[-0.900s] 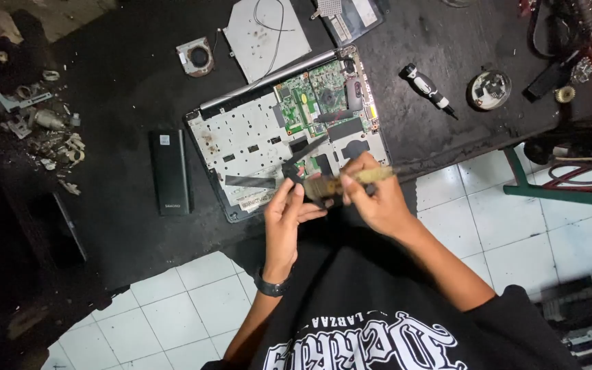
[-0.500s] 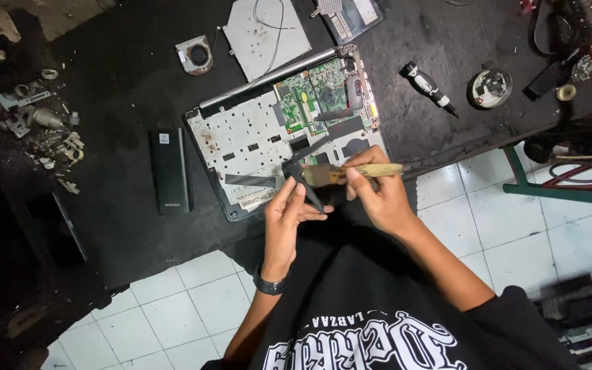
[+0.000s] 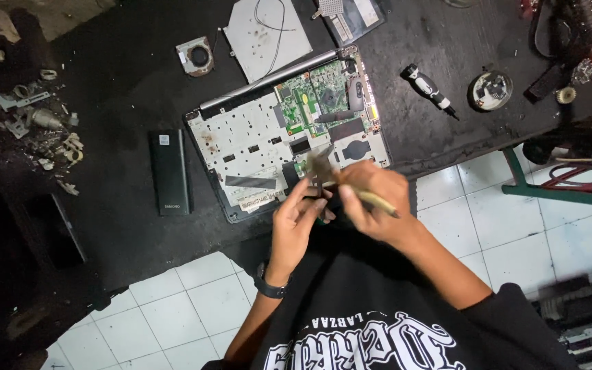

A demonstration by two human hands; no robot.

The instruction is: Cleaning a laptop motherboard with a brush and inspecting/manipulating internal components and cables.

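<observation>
Over the near edge of the opened laptop base (image 3: 255,147), which lies tilted on the dark worktop (image 3: 125,89), both hands meet. Pale rectangular stickers sit on the base's near rim, just left of the hands, and a dark strip lies on its white inner panel; the green circuit board (image 3: 313,96) fills its far right part. Left of the base lies a slim black battery pack (image 3: 170,171), upright as seen, with a small white square label at its far end and pale lettering at its near end. Beyond the base lie a grey cover plate (image 3: 265,34) with thin wires across it and a small square fan (image 3: 195,56); to the right of the base rest a black-handled screwdriver (image 3: 429,90) and a round tin (image 3: 490,89). The right hand (image 3: 371,202) is closed around a pale-handled brush (image 3: 351,188), its blurred bristle end pointing toward the base and its handle jutting out past the knuckles. The left hand (image 3: 296,216) pinches a small dark part (image 3: 320,199), touching the brush tip; the blur hides just what it is.
</observation>
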